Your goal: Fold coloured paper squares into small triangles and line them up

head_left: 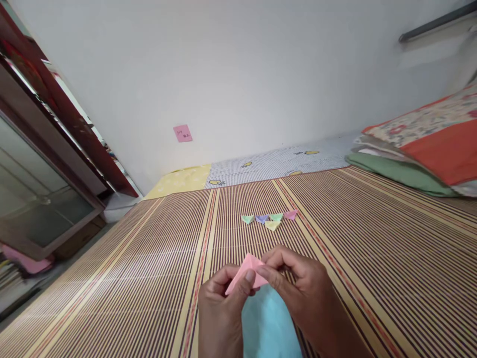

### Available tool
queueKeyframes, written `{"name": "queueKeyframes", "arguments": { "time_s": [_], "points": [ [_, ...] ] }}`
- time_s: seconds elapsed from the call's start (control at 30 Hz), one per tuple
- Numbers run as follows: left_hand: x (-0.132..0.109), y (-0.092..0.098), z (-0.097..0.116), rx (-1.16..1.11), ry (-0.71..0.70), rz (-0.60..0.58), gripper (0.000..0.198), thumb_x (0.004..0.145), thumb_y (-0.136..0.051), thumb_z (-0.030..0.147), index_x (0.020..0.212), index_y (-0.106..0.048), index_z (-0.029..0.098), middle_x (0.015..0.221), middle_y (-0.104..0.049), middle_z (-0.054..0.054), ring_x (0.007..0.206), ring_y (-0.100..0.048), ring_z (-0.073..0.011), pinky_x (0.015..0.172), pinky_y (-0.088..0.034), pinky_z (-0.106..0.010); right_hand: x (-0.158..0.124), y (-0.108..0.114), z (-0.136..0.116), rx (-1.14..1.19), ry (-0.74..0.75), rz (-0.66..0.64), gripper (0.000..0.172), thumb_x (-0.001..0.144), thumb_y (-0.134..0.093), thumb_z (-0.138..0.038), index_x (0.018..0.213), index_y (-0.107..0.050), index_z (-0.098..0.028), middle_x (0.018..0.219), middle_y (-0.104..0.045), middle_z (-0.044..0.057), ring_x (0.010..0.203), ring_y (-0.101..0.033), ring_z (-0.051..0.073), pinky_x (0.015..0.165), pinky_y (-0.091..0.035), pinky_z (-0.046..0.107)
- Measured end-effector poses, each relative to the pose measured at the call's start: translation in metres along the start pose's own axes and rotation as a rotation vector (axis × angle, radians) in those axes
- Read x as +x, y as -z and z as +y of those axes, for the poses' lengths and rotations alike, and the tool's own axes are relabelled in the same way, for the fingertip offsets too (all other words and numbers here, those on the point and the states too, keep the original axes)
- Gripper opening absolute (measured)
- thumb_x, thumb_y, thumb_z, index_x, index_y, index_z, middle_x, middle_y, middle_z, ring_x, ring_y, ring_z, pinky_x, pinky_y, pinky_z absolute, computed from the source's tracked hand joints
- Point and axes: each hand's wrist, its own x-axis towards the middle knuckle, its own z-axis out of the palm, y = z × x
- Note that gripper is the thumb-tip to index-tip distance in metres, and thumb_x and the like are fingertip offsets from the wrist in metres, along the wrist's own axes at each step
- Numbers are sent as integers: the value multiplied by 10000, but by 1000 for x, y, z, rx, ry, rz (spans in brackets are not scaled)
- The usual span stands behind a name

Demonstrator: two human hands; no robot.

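Between my two hands is a pink piece of folded paper (247, 268), roughly triangular with its point upward. My left hand (225, 298) grips its left side, thumb pressed across the front. At its right corner, my right hand (298, 283) pinches the edge between thumb and fingers. Beyond the hands, several small folded paper triangles lie on the striped mat: a green one (247, 219), a purple one (262, 219), another green one (276, 217), a pink one (291, 215) and a yellow one (273, 225) in front of them.
The striped mat (149, 258) covers the bed up to a patterned sheet (261, 166) by the wall. Folded bedding (417, 154) is stacked at the right. A pink note (182, 133) is on the wall. Light blue cloth (270, 323) shows below my hands. A glass-fronted cabinet (37, 184) stands left.
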Motion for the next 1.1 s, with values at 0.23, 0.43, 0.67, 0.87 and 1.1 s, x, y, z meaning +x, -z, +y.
{"name": "queueKeyframes", "arguments": {
  "time_s": [0.23,0.43,0.67,0.87,1.1],
  "points": [
    [0,-2,-1,-53,1,3,250,695,-853,364,615,-729,162,613,-628,-9,633,-550,-145,625,-463,-237,3,2,-8,-42,242,61,138,932,-618,-178,806,-648,-226,881,-702,17,857,-677,177,752,-521,287],
    [-1,-1,-2,-46,7,-33,249,682,-868,362,610,-738,163,615,-650,-17,633,-566,-148,623,-469,-240,0,0,-6,-16,159,88,175,935,-615,-214,760,-620,-225,859,-692,21,818,-665,184,698,-515,292],
    [-2,-6,1,-67,36,-26,268,655,-876,368,599,-721,156,604,-630,-16,598,-551,-144,567,-452,-236,-1,0,-6,14,72,48,190,919,-609,-234,731,-617,-211,759,-658,8,693,-591,166,627,-452,300],
    [-5,-10,3,-36,16,-1,267,661,-867,366,585,-723,154,578,-614,-12,575,-522,-134,545,-424,-229,0,1,-6,37,44,50,214,913,-612,-234,701,-600,-212,725,-641,0,680,-584,165,635,-444,306],
    [-1,-5,-1,-31,13,-42,231,679,-858,347,605,-748,158,598,-645,-20,614,-551,-140,608,-446,-228,1,1,-4,71,50,53,210,906,-625,-229,698,-609,-210,739,-648,2,691,-595,167,632,-439,305]
  ]
}}
